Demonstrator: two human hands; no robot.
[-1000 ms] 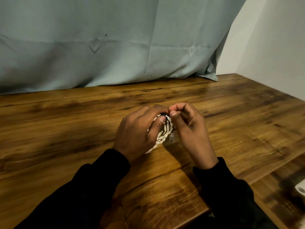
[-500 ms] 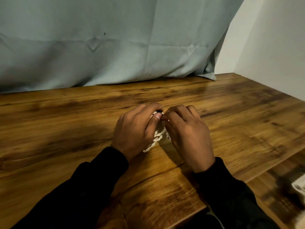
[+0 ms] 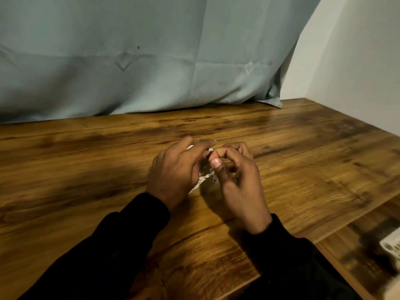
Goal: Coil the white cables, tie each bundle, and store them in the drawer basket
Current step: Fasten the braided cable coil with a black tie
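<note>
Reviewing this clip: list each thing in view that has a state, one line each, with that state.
white cable bundle: coiled, held over the table between both hands, mostly hidden.
left hand: fingers curled round the bundle.
right hand: pinching at the bundle's top; whether a tie is on, cannot tell.
white basket: lower right, only a corner shows, contents hidden.

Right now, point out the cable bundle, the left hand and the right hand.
cable bundle (image 3: 202, 181), head view, twisted white strands between the hands.
left hand (image 3: 173, 172), head view, its back.
right hand (image 3: 240, 180), head view, its back.
</note>
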